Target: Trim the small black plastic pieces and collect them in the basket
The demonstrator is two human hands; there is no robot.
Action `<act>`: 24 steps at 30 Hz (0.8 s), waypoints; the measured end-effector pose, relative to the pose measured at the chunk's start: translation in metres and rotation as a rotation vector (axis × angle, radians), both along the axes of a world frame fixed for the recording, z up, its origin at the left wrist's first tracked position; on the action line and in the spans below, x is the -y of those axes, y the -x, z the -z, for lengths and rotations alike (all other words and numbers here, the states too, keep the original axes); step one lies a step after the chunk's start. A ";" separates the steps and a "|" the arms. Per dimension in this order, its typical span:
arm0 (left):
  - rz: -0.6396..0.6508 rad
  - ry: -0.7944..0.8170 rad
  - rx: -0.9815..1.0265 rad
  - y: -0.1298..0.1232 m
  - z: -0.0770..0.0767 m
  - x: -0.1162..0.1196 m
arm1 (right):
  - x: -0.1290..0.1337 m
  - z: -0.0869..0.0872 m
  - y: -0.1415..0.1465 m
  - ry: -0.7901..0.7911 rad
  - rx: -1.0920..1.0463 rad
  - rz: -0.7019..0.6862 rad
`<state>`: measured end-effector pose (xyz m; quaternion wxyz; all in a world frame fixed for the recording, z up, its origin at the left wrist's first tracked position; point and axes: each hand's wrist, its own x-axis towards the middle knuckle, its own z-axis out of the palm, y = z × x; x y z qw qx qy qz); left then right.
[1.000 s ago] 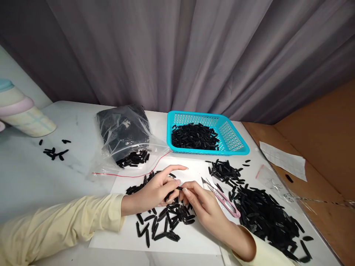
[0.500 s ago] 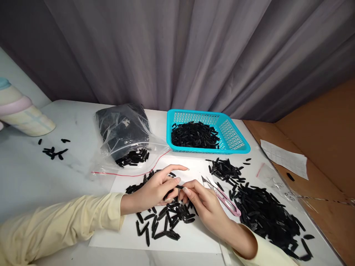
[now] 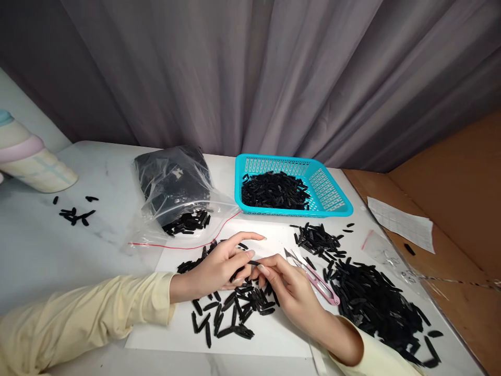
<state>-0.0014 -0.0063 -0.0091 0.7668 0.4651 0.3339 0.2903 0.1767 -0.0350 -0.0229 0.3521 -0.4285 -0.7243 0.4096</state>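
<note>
Head view shows both of my hands meeting over the white sheet (image 3: 274,334) on the counter (image 3: 47,256). My left hand (image 3: 219,269) and right hand (image 3: 287,290) pinch one small black piece (image 3: 253,262) between them, each at an end, fingers closed on it just above the loose heap of pieces (image 3: 235,308) under my palms. The right hand also has the pink snips (image 3: 315,279) lying along it, blades pointing toward the basket (image 3: 336,203); whether I grip them or they only rest against my knuckles, I cannot tell.

I judge the piece to be very light, stiff plastic, smooth and a little slippery, so a fingertip pinch near each end suits it best; squeezing the middle would hide it and leave no room for the blades. It seems tough enough not to break, but easy to flick away and lose.

It looks narrow, flat, matt black, with tapered ends, like all the others. More of them fill the big pile (image 3: 376,303) to my right, a smaller cluster (image 3: 317,241) beyond the snips, the turquoise basket, and the clear bag (image 3: 176,193) with the red zip line. A few strays (image 3: 76,214) lie far left near a pastel bottle (image 3: 31,162).
</note>
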 end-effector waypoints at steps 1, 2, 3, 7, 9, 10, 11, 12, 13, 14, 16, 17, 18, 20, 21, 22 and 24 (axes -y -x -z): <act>-0.001 -0.002 0.002 0.000 0.000 0.000 | 0.000 0.000 0.000 -0.011 -0.001 0.005; -0.003 -0.005 0.004 0.000 0.000 0.000 | 0.000 0.000 0.000 -0.023 -0.002 0.010; -0.004 -0.007 0.006 0.000 0.000 0.000 | 0.000 0.000 0.000 -0.035 -0.001 0.014; -0.011 -0.019 -0.004 0.000 0.000 0.001 | 0.000 -0.001 0.000 -0.063 0.008 0.026; -0.013 -0.022 -0.007 0.000 0.000 0.001 | 0.000 -0.001 0.000 -0.071 0.014 0.031; -0.013 -0.023 -0.005 0.000 0.000 0.000 | 0.000 -0.001 0.000 -0.074 0.015 0.034; -0.013 -0.023 -0.003 0.000 0.001 0.000 | 0.000 -0.001 0.000 -0.075 0.017 0.034; -0.015 -0.022 0.001 0.000 0.001 0.000 | 0.000 0.000 0.000 -0.076 0.018 0.034; -0.018 -0.021 0.005 0.000 0.001 0.000 | 0.001 0.000 0.000 -0.074 0.017 0.034; -0.020 -0.021 0.009 0.000 0.001 0.000 | 0.001 0.000 0.000 -0.070 0.015 0.034; -0.025 -0.021 0.016 0.000 0.001 0.000 | 0.001 0.001 0.000 -0.051 0.001 0.032; -0.028 -0.021 0.018 0.000 0.001 0.000 | 0.001 0.001 0.000 -0.037 -0.011 0.032; -0.030 -0.022 0.017 0.001 0.001 0.000 | 0.001 0.001 0.000 -0.021 -0.024 0.032; -0.032 -0.026 0.015 0.001 0.001 0.001 | 0.001 0.000 0.000 0.011 -0.042 0.029; -0.032 -0.033 0.014 0.001 0.001 0.001 | 0.001 0.000 0.000 0.023 -0.042 0.029; -0.031 -0.041 0.014 0.001 0.001 0.001 | 0.000 0.000 0.001 0.031 -0.035 0.026; -0.027 -0.056 0.012 0.001 0.000 0.001 | 0.000 0.000 0.001 0.033 -0.016 0.022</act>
